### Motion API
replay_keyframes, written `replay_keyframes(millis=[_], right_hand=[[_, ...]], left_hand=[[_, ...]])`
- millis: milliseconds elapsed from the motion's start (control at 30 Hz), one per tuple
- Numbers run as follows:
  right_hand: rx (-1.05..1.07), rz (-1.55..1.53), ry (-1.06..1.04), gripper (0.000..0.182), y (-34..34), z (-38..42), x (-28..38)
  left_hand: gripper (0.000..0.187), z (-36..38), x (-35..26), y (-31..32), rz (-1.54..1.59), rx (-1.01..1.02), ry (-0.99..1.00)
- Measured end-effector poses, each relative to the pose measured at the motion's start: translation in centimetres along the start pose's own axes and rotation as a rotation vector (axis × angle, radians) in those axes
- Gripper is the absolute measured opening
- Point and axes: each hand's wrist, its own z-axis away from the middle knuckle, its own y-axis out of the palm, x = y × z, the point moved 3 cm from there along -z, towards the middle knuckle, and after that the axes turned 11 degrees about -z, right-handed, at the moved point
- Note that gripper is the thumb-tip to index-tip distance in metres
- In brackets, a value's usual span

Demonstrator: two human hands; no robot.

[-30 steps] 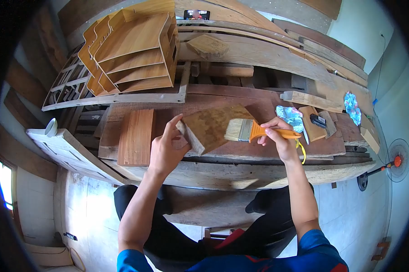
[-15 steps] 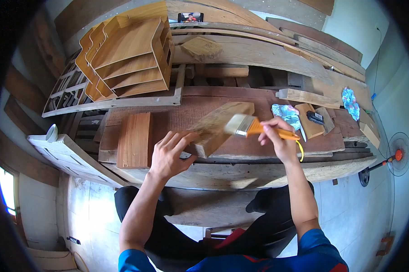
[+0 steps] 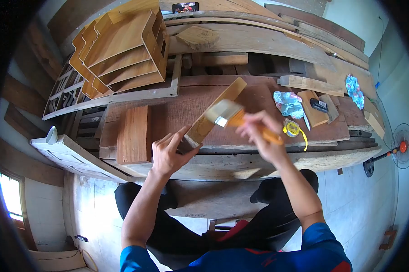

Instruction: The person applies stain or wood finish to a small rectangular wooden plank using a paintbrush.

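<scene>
My left hand (image 3: 168, 152) grips the near end of a wooden block (image 3: 200, 130), which is tipped on its edge over the reddish-brown board (image 3: 173, 97). In my right hand (image 3: 261, 131) is a paintbrush (image 3: 236, 120) with an orange handle and pale bristles. The bristles overlap the side of the block; blur hides whether they touch it. A second, reddish wooden block (image 3: 134, 135) lies to the left of my left hand.
Beyond my right hand are a yellow tape measure (image 3: 292, 129), a crumpled blue cloth (image 3: 289, 104) and a small black object (image 3: 319, 105) on a wood piece. A wooden tray organizer (image 3: 123, 50) stands back left. A fan (image 3: 400, 147) is at far right.
The block has turned more upright onto its edge. My right hand and the paintbrush have shifted left and nearer to me, uncovering the tape measure. The view has shifted slightly.
</scene>
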Motion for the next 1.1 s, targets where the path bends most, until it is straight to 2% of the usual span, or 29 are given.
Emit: replay_keyframes(millis=[67, 100, 200, 233, 267, 333, 400, 500, 600, 633, 733, 833, 933, 1033, 1100], right_hand=[[0.236, -0.123, -0.057, 0.026, 3.2, 1.9, 1.2], [0.317, -0.010, -0.174, 0.031, 4.0, 1.9, 2.7], [0.277, -0.093, -0.068, 0.026, 1.6, 0.4, 0.6], [0.170, -0.145, 0.030, 0.021, 0.1, -0.5, 0.0], [0.010, -0.008, 0.078, 0.018, -1.6, -1.3, -1.4], [-0.180, 0.170, 0.024, 0.017, -3.6, -2.2, -2.9], [-0.037, 0.119, 0.048, 0.014, -2.3, -1.4, -1.7], [0.379, -0.076, -0.100, 0.018, 1.1, 0.1, 1.5], [0.299, -0.152, 0.027, 0.018, -1.2, -0.7, 0.0], [0.221, -0.069, 0.057, 0.019, -2.9, -1.6, -0.9], [-0.238, 0.128, 0.143, 0.016, -7.0, -3.5, -5.3], [-0.092, 0.112, 0.038, 0.012, -4.9, -2.5, -4.4], [0.329, -0.179, 0.030, 0.018, 0.3, -0.4, 0.5], [0.403, -0.130, 0.020, 0.022, 0.7, -0.4, 1.2], [0.125, -0.118, 0.153, 0.020, -3.1, -2.0, -2.4]], left_hand=[[0.061, 0.2, 0.1, -0.1, -0.020, -0.012, 0.048], [0.061, 0.2, 0.3, 0.0, -0.017, 0.003, 0.042], [0.063, 0.2, 0.7, -0.2, -0.008, 0.049, 0.019], [0.061, 0.2, 0.8, 0.0, -0.011, 0.028, 0.065], [0.062, 0.2, 0.8, 0.0, -0.018, 0.013, 0.085], [0.066, 0.3, 0.5, 0.0, -0.026, -0.020, 0.129], [0.068, 0.4, 0.5, 0.1, -0.026, 0.028, 0.119], [0.069, 0.5, 0.8, 0.0, -0.031, 0.045, 0.105], [0.070, 0.3, 0.8, -0.2, -0.001, 0.063, 0.099], [0.071, 0.4, 0.8, -0.2, -0.021, 0.054, 0.122], [0.071, 0.3, 0.5, -0.3, -0.030, 0.063, 0.155], [0.071, 0.2, 0.2, -0.3, -0.023, 0.071, 0.155], [0.071, 0.4, 0.9, -0.1, 0.005, 0.086, 0.091], [0.070, 0.3, 1.2, -0.1, 0.013, 0.096, 0.097], [0.070, 0.6, 1.3, 0.1, 0.004, 0.091, 0.102]])
